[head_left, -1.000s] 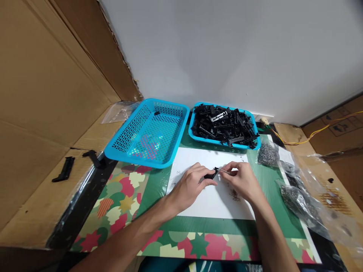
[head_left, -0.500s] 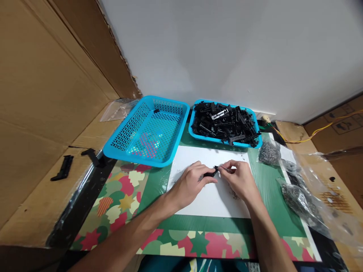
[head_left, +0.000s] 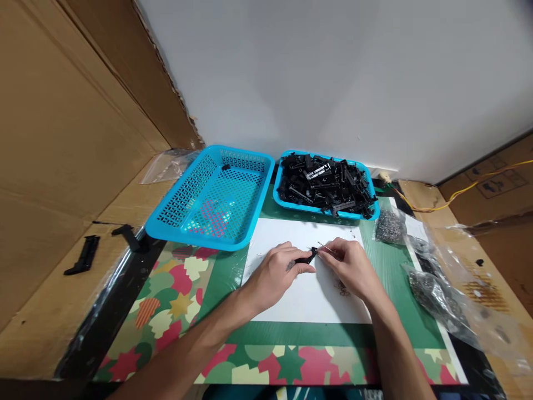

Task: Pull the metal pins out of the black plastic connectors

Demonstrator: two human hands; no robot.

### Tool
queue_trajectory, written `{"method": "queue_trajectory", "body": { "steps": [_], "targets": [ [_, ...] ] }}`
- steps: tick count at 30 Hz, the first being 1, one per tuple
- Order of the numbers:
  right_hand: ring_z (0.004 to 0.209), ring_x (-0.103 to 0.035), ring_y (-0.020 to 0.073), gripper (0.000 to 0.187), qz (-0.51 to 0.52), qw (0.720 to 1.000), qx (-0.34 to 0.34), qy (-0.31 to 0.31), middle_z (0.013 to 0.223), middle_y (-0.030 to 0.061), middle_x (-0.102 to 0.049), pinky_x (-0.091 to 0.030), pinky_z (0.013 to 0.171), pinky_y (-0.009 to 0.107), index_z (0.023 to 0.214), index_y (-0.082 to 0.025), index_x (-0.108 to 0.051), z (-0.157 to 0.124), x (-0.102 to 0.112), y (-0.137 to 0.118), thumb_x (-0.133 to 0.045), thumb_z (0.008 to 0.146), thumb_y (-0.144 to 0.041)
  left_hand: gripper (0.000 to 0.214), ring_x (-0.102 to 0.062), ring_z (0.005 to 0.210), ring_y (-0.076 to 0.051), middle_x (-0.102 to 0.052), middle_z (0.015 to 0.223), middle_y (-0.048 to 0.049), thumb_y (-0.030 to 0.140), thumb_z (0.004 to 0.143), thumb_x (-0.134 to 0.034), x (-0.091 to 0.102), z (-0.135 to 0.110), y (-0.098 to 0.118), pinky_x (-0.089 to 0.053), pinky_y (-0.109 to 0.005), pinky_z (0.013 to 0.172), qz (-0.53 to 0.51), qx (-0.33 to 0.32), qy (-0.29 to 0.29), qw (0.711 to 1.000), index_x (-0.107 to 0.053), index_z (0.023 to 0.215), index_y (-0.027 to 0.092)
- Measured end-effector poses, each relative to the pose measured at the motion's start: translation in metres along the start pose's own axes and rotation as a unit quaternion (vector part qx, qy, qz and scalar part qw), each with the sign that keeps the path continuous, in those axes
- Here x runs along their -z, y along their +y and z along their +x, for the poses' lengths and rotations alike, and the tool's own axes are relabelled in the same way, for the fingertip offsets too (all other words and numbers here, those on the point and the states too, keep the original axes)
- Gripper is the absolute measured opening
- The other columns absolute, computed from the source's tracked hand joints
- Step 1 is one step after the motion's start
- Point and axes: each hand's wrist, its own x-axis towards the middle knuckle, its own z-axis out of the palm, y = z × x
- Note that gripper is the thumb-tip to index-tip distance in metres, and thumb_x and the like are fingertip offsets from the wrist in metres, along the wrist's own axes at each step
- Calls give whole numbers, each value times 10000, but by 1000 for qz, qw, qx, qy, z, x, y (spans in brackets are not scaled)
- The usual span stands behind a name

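Observation:
Over the white sheet [head_left: 283, 303], my left hand [head_left: 282, 268] is closed on a small black plastic part [head_left: 307, 258], whose right end sticks out past the fingertips. Close by on the right, my right hand [head_left: 347, 262] pinches a thin metal rod [head_left: 325, 246] that points up and left, just above the part's end. Whether the right fingertips also touch the part, I cannot tell. A little heap of small brownish metal pieces [head_left: 343, 289] lies on the sheet beside the right hand, partly hidden by it.
A blue basket [head_left: 195, 244] at back left holds one small black piece [head_left: 225, 166]. Another blue basket [head_left: 303, 210] is heaped with black parts. Bags of small metal pieces [head_left: 389, 226] lie right. Two black parts, one here [head_left: 84, 254], lie on cardboard at left.
The thin rod now shows clearly, angled up and left above the black part. Both hands stay close together over the sheet. The whole view has shifted slightly.

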Motion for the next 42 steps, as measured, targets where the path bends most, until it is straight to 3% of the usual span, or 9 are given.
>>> {"method": "queue_trajectory", "body": {
  "steps": [4,7,11,16,20,28,36,38,42],
  "targets": [
    [818,-685,225,280,-38,996,61,47,961,89,-753,-510,748,355,1036,-197,-842,1,7,5,-594,964,-305,159,-642,785,-204,-753,867,-48,264,954,-762,1,2,-1,-529,-331,794,10,-1,4,1000,-839,1087,223],
    [979,-701,280,290,-41,988,94,116,1065,118,-750,-525,878,425,1002,-203,-843,0,10,7,-603,979,-364,191,-647,794,-212,-760,863,-50,262,933,-792,1,2,1,-508,-331,787,23,-2,4,1000,-832,1112,210],
    [873,-746,287,231,14,982,47,180,961,111,-797,-567,841,439,876,-191,-814,-4,7,6,-704,922,-388,171,-646,794,-211,-758,855,-47,242,923,-804,3,3,4,-478,-316,752,24,7,-10,1000,-836,1087,204],
    [701,-749,227,256,198,966,-6,167,788,61,-774,-615,684,338,808,-179,-708,-3,-8,-1,-817,846,-408,159,-656,842,-208,-755,867,-34,205,923,-800,3,2,3,-471,-303,782,32,-1,-41,999,-837,1077,225],
    [676,-745,206,288,225,962,-7,152,771,51,-759,-626,671,316,792,-181,-671,-1,-16,-2,-816,854,-422,179,-663,859,-204,-755,876,-27,187,919,-802,1,1,1,-477,-296,791,39,-4,-45,998,-832,1090,230],
    [681,-760,210,222,139,977,26,162,758,46,-781,-588,665,279,809,-201,-681,-2,-19,0,-741,912,-388,219,-632,814,-186,-733,820,-20,178,938,-778,3,2,1,-469,-288,779,27,12,-53,998,-825,1146,222],
    [691,-743,210,236,158,971,59,166,768,44,-777,-559,665,269,864,-210,-689,3,-31,2,-655,968,-419,235,-655,770,-167,-710,851,-14,252,984,-703,13,6,-1,-497,-282,733,-10,84,-56,995,-814,1191,239],
    [688,-733,209,258,132,972,62,182,791,48,-784,-548,674,276,989,-205,-732,3,-25,5,-636,984,-444,238,-664,846,-195,-719,879,-28,323,1014,-677,16,6,-1,-513,-317,806,29,60,-31,997,-809,1193,237],
    [623,-663,219,325,-61,982,56,172,714,34,-735,-443,603,289,1091,-221,-779,0,-9,17,-575,1010,-460,248,-640,1054,-244,-742,1041,-49,376,1058,-612,22,7,0,-509,-393,966,105,-29,-15,994,-791,1164,241]
  ]
}}
